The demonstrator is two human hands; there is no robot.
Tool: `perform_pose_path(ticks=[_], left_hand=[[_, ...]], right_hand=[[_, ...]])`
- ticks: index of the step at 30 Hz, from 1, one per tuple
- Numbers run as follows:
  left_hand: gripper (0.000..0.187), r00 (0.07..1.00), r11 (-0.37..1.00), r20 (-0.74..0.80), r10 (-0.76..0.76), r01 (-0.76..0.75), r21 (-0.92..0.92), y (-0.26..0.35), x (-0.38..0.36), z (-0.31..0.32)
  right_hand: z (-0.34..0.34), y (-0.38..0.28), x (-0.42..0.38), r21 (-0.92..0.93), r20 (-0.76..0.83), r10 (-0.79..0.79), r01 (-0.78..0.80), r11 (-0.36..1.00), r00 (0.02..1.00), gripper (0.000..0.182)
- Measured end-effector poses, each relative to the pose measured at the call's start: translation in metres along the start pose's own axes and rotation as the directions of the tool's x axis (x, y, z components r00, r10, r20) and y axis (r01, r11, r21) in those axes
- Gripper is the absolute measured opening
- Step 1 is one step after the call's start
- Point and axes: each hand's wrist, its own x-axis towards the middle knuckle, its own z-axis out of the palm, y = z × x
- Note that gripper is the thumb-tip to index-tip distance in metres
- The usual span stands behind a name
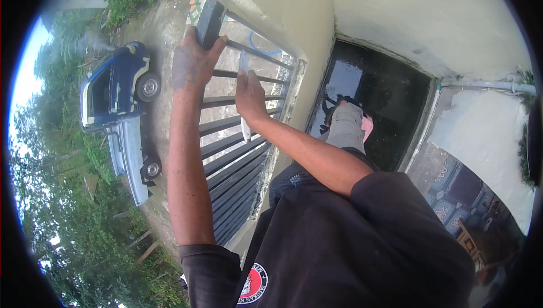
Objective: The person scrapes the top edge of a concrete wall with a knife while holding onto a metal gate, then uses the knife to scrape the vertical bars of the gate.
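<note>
Dark grey metal bars are filling the middle of the head view: a barred gate (237,155), its flat slats running across the frame and its thick end post (210,21) standing at the top, just beside a pale plastered wall (294,31). The left hand (194,62) is gripping that post, fingers curled shut around its edge. The right hand (249,94) is resting a little lower against the slats, holding a slim pale tool (244,62), perhaps a brush or scraper; the fingers are folded toward it, but how tightly they are closing cannot be told.

Judging by its build, the gate is likely heavy and rigid, not something that flexes. The post is looking like the firmest place to take hold, since the slats are thin and closely spaced. The tool is looking light.

Beyond the bars, a blue pickup truck (121,99) is standing on a dirt track (164,31) edged with green trees (68,223). On the near side, a wet dark floor (384,93) is shining beneath the person's grey trouser leg (346,127) and black shirt (350,240).
</note>
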Motion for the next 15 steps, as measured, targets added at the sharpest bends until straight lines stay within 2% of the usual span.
perform_pose_path(ticks=[4,6,8,9,10,12,13,15], left_hand=[[0.075,1.0,1.0,0.015,-0.006,0.006,-0.012,0.0011,-0.0005,-0.001],[0.074,1.0,1.0,0.011,0.006,-0.006,-0.01,0.0021,-0.0004,-0.0017],[0.072,1.0,1.0,0.017,-0.023,0.023,-0.013,0.0031,-0.0004,-0.0021],[0.069,0.999,0.999,0.028,-0.034,0.034,-0.019,0.0034,-0.0002,-0.0026],[0.069,0.999,0.999,0.025,-0.03,0.031,-0.016,0.0034,-0.0007,-0.0028],[0.067,0.999,1.0,0.016,-0.029,0.029,-0.005,0.0036,-0.0005,-0.0024],[0.066,1.0,1.0,0.008,-0.021,0.021,-0.016,0.0036,-0.0006,-0.0019],[0.067,1.0,1.0,0.011,-0.019,0.019,-0.022,0.0028,-0.0012,-0.0012]], right_hand=[[0.0008,-0.0071,0.0026,0.053,0.008,0.112,-0.113,0.992,0.994,0.041],[0.0028,-0.0041,0.0024,0.085,-0.014,0.082,-0.081,0.993,0.997,0.041],[-0.0029,-0.0034,0.0019,0.022,0.0,0.046,-0.046,0.999,0.999,0.042],[-0.0041,-0.0054,0.0038,0.038,0.005,0.107,-0.107,0.993,0.994,0.043],[-0.0028,-0.0068,0.0026,0.043,0.005,0.105,-0.105,0.994,0.995,0.043],[0.0008,-0.0084,-0.0021,-0.007,-0.047,-0.042,0.041,0.999,0.998,0.043],[0.0009,-0.0095,-0.0036,0.017,0.002,-0.024,0.024,1.0,1.0,0.043],[0.0006,-0.0092,0.0026,0.028,-0.012,0.025,-0.024,0.999,1.0,0.042]])
